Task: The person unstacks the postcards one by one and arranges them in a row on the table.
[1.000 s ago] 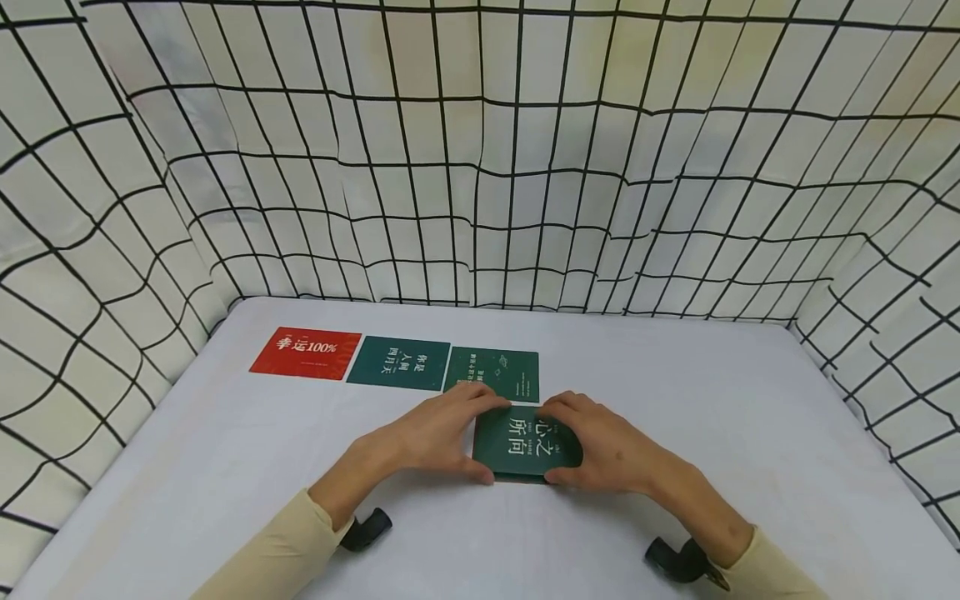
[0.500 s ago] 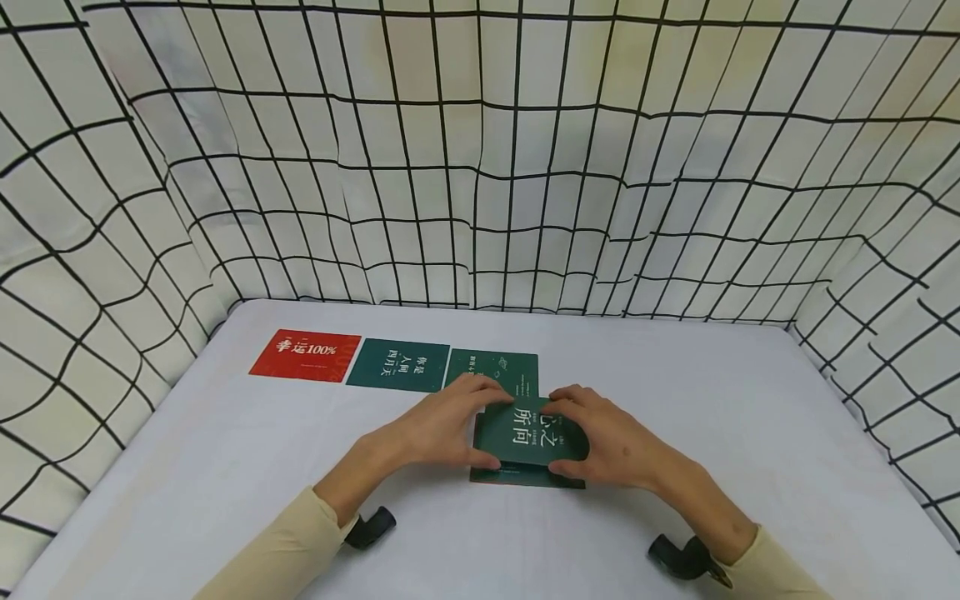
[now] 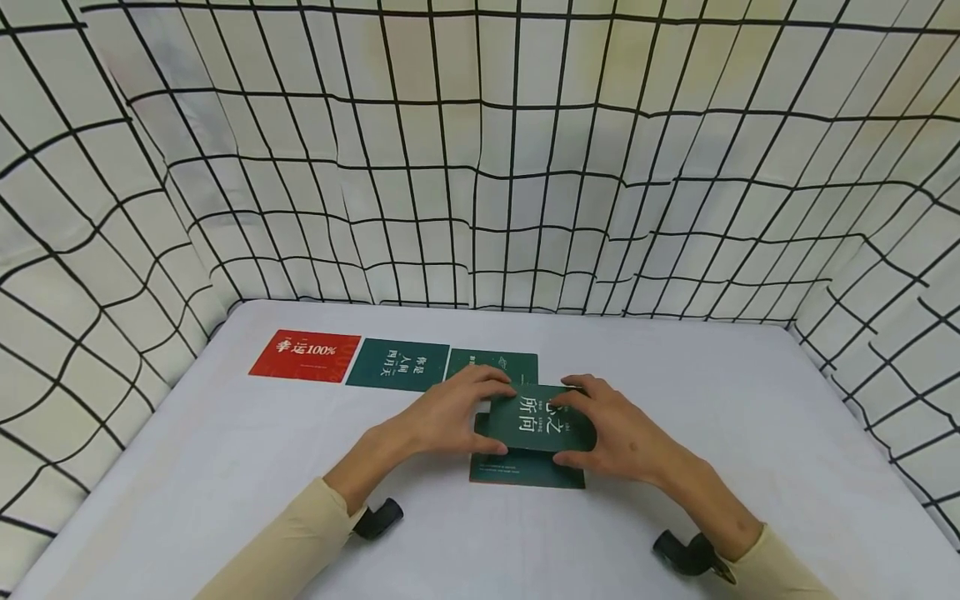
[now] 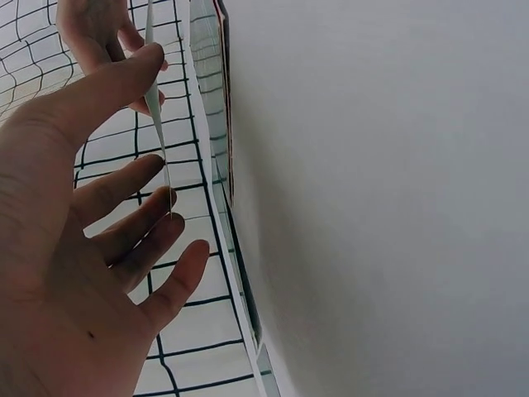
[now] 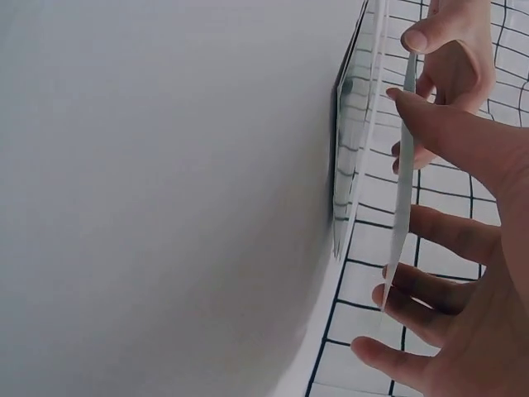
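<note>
A dark green card (image 3: 536, 425) with large white characters is held level between both hands, raised above the table. My left hand (image 3: 453, 410) pinches its left side between thumb and fingers, and my right hand (image 3: 630, 435) does the same on the right. Edge-on, the card (image 4: 155, 107) shows as a thin pale strip in the left wrist view. Beneath it lies a green stack of cards (image 3: 525, 472), partly covered by the lifted one. In the right wrist view the stack (image 5: 351, 124) stands apart from the held card (image 5: 403, 190).
Farther back, a row runs from a red card (image 3: 303, 357) through a green card (image 3: 397, 364) to another green card (image 3: 517, 365), partly covered by the left hand and held card. White cloth covers the table (image 3: 750, 417). A black-lined white grid wall (image 3: 555, 167) surrounds it.
Both hands have lifted the top card off the stack and moved it away from the body and slightly right, exposing the card below. The row at the back stays put.
</note>
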Available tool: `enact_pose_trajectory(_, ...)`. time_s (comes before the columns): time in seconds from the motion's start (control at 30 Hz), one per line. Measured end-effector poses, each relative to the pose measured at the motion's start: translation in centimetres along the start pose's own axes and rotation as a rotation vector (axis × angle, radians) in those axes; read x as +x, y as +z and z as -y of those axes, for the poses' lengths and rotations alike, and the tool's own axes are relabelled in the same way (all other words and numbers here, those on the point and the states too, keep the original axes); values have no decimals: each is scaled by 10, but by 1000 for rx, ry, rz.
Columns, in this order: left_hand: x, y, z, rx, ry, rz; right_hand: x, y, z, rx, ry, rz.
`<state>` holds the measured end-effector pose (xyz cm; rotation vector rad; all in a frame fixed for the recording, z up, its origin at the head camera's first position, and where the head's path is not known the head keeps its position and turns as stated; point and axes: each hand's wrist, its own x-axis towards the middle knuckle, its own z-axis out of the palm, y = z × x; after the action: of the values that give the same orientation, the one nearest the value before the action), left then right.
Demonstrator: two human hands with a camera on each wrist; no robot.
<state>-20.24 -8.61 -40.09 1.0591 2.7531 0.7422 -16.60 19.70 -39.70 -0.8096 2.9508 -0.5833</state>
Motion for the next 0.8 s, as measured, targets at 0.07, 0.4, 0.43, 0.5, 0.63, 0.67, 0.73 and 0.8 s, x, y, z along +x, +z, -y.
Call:
enact_pose_trajectory(0.07, 2, 0, 0, -1, 1, -7, 0, -1, -2, -5, -4, -13)
enact_pose_trajectory(0.4, 10, 0, 1, -22, 6, -12, 0, -1, -10, -29, 23, -53)
enact_pose_trajectory(0.43, 11, 0, 2, -22, 5, -11, 0, -1, -10, -29, 28, -58)
enact_pose_trajectory(0.5, 13, 0, 2, -23, 5, -11, 1, -1, -12, -27, 35, -66)
enact_pose_trajectory(0.63, 16, 0, 4, -23, 1, -6, 2, -2, -16, -6, 49, -67)
enact_pose_trajectory(0.67, 17, 0, 4, -23, 0, -4, 3, -2, -17, 1, 53, -66)
enact_pose_trajectory(0.73, 18, 1, 5, -25, -4, 0, 3, -3, -17, 14, 58, -62)
enact_pose_trajectory(0.8, 19, 1, 5, -31, -2, 1, 3, -3, -18, 22, 60, -61)
